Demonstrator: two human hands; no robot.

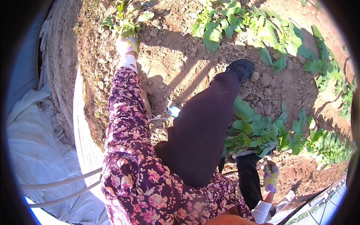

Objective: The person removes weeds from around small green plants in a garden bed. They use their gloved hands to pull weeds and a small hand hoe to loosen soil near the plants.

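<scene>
At the upper left, my left hand [127,44], in a pale yellow and purple patterned glove, is closed around the base of a leafy green plant [126,25] at the soil. A white cuff [128,61] ends my floral sleeve. My right hand [270,177], in a similar glove, is low on the right beside a black-clad lower leg [249,180]. Its fingers look curled, with a small tan end showing above them; what it holds I cannot make out. Broad-leaved green plants [258,129] grow just beyond that hand.
My brown-trousered leg [204,127] crosses the middle, its dark shoe [240,69] on cloddy soil. More leafy plants [213,33] line the top and right. White sheeting [41,150] and two curved pipes [63,183] lie left. A small blue-white scrap [173,110] rests near the leg.
</scene>
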